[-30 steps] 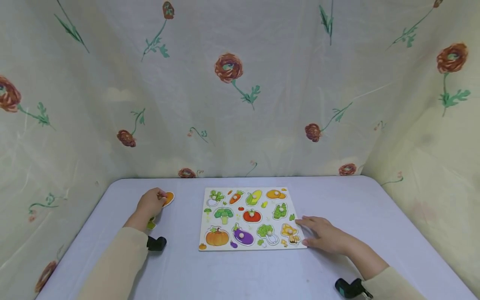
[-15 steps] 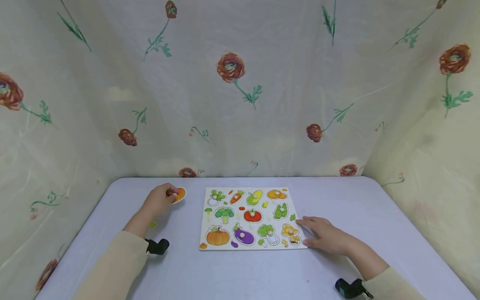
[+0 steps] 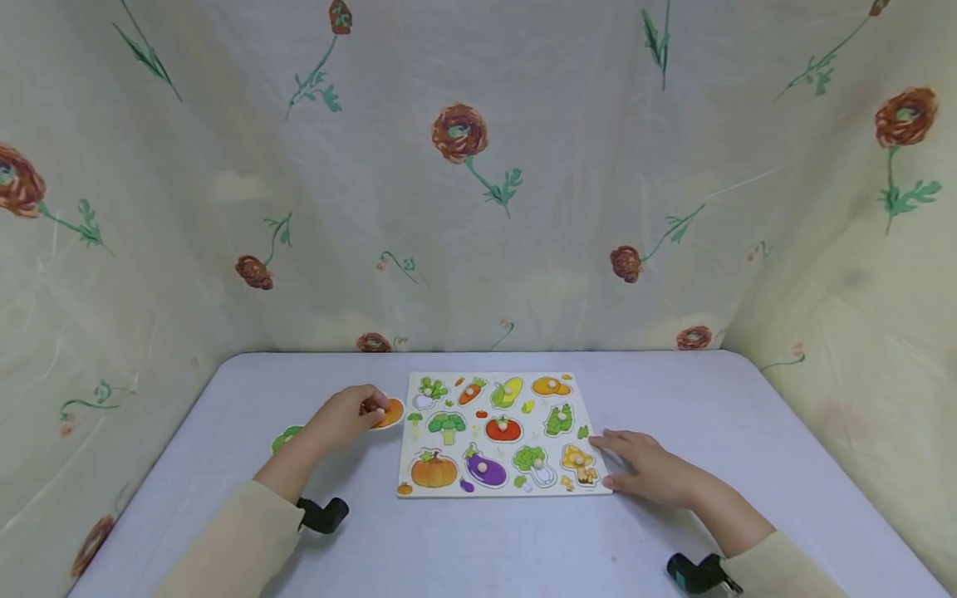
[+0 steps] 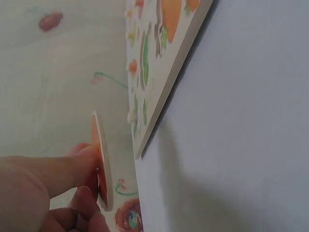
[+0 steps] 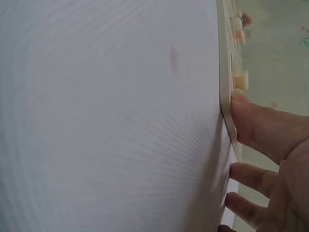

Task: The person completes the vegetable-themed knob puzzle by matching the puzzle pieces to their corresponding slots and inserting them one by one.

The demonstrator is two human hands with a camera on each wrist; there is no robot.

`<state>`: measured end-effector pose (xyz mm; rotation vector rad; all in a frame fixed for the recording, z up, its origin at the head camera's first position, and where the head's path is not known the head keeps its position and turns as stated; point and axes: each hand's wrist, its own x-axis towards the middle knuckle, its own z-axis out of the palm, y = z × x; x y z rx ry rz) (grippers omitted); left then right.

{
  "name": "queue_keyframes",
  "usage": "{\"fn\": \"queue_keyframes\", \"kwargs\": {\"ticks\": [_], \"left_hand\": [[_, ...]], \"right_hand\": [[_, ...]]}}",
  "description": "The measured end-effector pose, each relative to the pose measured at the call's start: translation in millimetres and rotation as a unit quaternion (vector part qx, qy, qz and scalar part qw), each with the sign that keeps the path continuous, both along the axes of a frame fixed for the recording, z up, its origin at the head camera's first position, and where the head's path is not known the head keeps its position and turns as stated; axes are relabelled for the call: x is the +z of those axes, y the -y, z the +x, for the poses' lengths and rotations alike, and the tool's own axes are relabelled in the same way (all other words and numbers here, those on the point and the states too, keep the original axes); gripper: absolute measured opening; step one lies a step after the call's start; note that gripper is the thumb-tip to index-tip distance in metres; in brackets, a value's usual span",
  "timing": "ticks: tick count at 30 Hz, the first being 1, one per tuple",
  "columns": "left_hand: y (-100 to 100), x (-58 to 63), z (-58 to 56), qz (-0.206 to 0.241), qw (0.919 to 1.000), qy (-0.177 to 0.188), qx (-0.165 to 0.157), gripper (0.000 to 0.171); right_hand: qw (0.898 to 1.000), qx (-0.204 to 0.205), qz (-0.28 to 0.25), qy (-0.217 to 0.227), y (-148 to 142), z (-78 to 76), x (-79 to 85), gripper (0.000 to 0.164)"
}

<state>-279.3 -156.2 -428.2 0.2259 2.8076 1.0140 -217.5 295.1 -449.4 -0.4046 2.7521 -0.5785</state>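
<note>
My left hand pinches an orange wooden puzzle piece with a pale rim, just left of the board. The left wrist view shows that piece on edge, held between thumb and fingers above the table. A white puzzle board with vegetable pictures lies flat; most pictures carry small knobs. The pumpkin picture and broccoli picture show none. My right hand rests at the board's right edge with extended fingers; its thumb touches the corner. A green puzzle piece lies partly behind my left forearm.
A white-covered table lies under everything, with a flowered curtain behind and at both sides. Black wrist cameras stick out from the left sleeve and right sleeve.
My left hand has moved right, towards the board, carrying the orange puzzle piece. More of the green piece now shows behind the forearm. The right hand and the board stay put.
</note>
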Motion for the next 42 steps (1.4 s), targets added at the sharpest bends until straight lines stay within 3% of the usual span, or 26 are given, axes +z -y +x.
{"fn": "queue_keyframes", "kwargs": {"ticks": [10, 22, 42], "left_hand": [[-22.5, -3.0, 24.9, -0.011, 0.9974, -0.001, -0.071, 0.004], [-39.7, -15.5, 36.1, -0.010, 0.9898, 0.022, -0.140, 0.004], [-51.4, -23.1, 41.9, -0.009, 0.9847, 0.038, -0.170, 0.004]], "right_hand": [[1.000, 0.006, -0.002, -0.004, 0.7, 1.1, 1.7, 0.068], [1.000, 0.004, -0.005, -0.004, 0.6, 2.0, 1.5, 0.068], [1.000, 0.007, 0.000, -0.009, 2.8, 4.1, 4.9, 0.068]]}}
